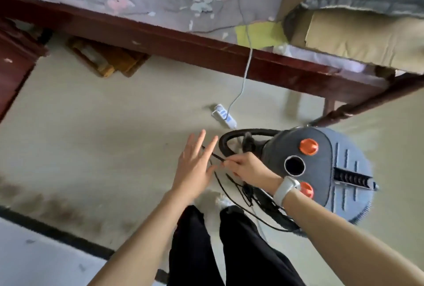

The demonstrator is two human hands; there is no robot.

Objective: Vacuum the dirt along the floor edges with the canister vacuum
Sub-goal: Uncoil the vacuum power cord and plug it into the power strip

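Still setting up, by the look of it: right hand (246, 167) pinching the black power cord (220, 182), left hand (195, 164) spread flat just beside the pinch. Canister vacuum (321, 171) right behind the grip; power strip (223, 116) beyond. Next, probably: free the cord, plug in.

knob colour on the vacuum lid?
Orange, both knobs on the grey canister vacuum; head view.

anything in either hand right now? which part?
Right hand pinches the vacuum's black power cord at a loose stretch near the canister vacuum. Left hand is open, fingers spread beside the cord, gripping nothing.
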